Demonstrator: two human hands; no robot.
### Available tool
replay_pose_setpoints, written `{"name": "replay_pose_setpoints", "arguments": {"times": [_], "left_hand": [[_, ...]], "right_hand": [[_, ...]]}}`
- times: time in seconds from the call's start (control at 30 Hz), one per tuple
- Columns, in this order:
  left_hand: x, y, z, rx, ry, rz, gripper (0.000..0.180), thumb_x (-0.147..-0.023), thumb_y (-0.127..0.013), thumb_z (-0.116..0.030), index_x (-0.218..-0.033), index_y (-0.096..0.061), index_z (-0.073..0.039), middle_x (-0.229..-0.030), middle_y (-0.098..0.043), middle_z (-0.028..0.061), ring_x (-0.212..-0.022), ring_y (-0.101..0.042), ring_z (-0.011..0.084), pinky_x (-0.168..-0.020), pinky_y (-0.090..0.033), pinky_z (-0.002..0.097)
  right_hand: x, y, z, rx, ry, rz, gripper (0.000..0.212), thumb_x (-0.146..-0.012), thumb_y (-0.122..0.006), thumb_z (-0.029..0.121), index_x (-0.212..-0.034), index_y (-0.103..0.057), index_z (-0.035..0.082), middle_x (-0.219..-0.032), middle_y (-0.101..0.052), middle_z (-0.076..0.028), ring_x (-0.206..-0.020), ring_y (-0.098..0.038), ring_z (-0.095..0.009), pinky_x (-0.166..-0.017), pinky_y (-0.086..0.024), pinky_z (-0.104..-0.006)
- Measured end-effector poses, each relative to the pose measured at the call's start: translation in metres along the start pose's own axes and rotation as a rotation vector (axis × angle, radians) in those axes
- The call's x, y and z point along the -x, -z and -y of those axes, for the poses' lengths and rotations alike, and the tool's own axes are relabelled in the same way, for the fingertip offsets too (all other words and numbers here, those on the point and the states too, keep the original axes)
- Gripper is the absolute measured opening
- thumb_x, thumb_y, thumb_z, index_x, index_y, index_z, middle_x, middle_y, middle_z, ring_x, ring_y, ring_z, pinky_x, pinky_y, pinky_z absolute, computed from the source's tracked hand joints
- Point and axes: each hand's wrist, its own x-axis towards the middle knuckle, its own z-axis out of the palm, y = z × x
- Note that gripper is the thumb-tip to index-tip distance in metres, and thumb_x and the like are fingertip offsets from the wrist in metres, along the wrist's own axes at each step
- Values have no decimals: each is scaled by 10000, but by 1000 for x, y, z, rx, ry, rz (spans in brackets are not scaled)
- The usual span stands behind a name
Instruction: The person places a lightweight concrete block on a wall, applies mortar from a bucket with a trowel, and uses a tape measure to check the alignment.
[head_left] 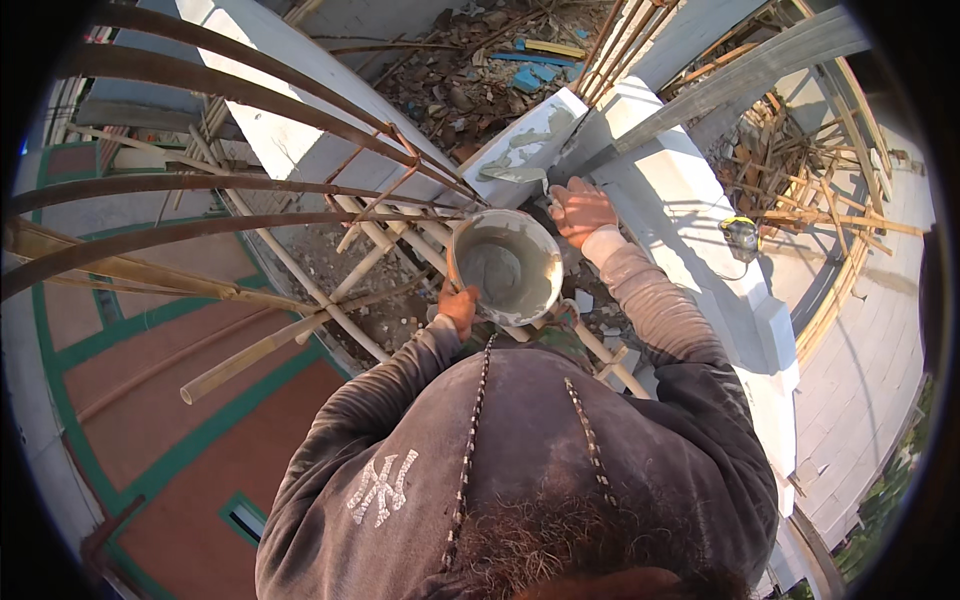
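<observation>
My left hand (pixel 458 308) is closed on the rim of a round bucket (pixel 543 262), on its left side. Grey wet mortar (pixel 492 272) lies in the bottom of the bucket and smears its inner wall. Ahead and to the right, my right hand (pixel 583 212) is wrapped round the handle of a trowel (pixel 515 174). The trowel's blade points left, over the near end of a white block (pixel 490 190). Grey mortar (pixel 535 138) is spread in patches on top of that block. Whether the blade touches the block I cannot tell.
Long rusty rebars (pixel 270 100) sweep in from the left toward the bucket. Bamboo poles (pixel 360 265) cross below them, high above the ground. On the right runs a white block wall (pixel 690 240) with a black-and-yellow tape measure (pixel 741 238) on it. Rubble (pixel 460 85) lies beyond.
</observation>
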Motion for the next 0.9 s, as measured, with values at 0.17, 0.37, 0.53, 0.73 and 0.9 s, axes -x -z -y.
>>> {"name": "replay_pose_setpoints", "arguments": {"times": [0.17,0.37,0.53,0.73,0.9], "left_hand": [[1,3,-2,-71,-9,-15,553,-775,-566,-3,-1310,-479,-111,-1086,-594,94,-921,-625,264,-673,-597,441],[-14,11,7,-57,-34,65,529,-777,-585,-13,-1291,-488,-89,-1076,-604,92,-932,-623,268,-678,-588,433],[10,-12,-30,9,46,54,565,-763,-603,-5,-1313,-491,-66,-1039,-629,82,-876,-615,239,-695,-542,395],[6,-7,-32,-146,19,72,518,-758,-601,-11,-1267,-520,-50,-1028,-636,84,-864,-621,245,-651,-552,393],[-8,4,-9,-88,-63,129,498,-760,-593,-18,-1252,-530,-58,-1021,-638,92,-889,-636,259,-628,-570,399]], "right_hand": [[-2,28,18,-93,214,177,237,-887,-547,314,-945,-704,146,-1069,-661,-96,-1018,-631,-309,-840,-541,-430],[-24,8,3,-194,196,281,261,-910,-544,276,-964,-672,56,-1035,-692,-127,-1051,-630,-376,-868,-529,-480],[-56,34,-41,-276,-157,318,336,-914,-536,311,-1013,-670,19,-983,-689,-219,-1006,-635,-435,-884,-512,-480],[-82,49,-81,-527,-405,301,321,-944,-521,280,-964,-665,-5,-764,-658,-178,-756,-691,-303,-638,-553,-431],[-69,43,-82,-1052,-715,253,316,-971,-509,304,-1053,-611,16,-746,-608,-95,-588,-626,-193,-473,-522,-360]]}}
